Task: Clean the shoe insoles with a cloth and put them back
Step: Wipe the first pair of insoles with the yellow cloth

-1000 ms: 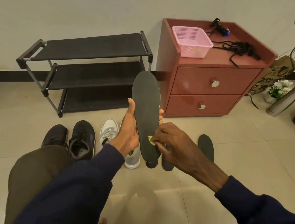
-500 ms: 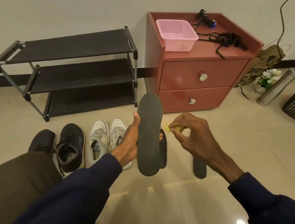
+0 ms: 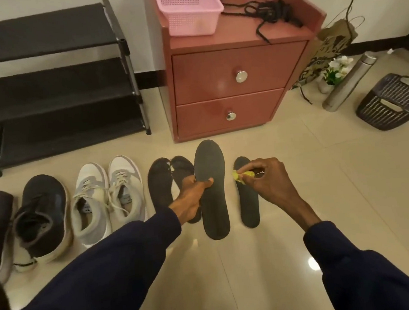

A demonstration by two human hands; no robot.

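Four insoles, four shoes, one cloth.
Insoles at centre, the cloth at their 3 o'clock. Shoes at 9 o'clock: two white, two dark, though the outermost is cropped and may hide another. One rack at 10 o'clock. One cabinet at 12, with two drawers and one pink basket. At 2 o'clock one bag, one plant, one flask, one dark basket.

text: none legible | paper bag print: blurred | shoe tongue label: blurred
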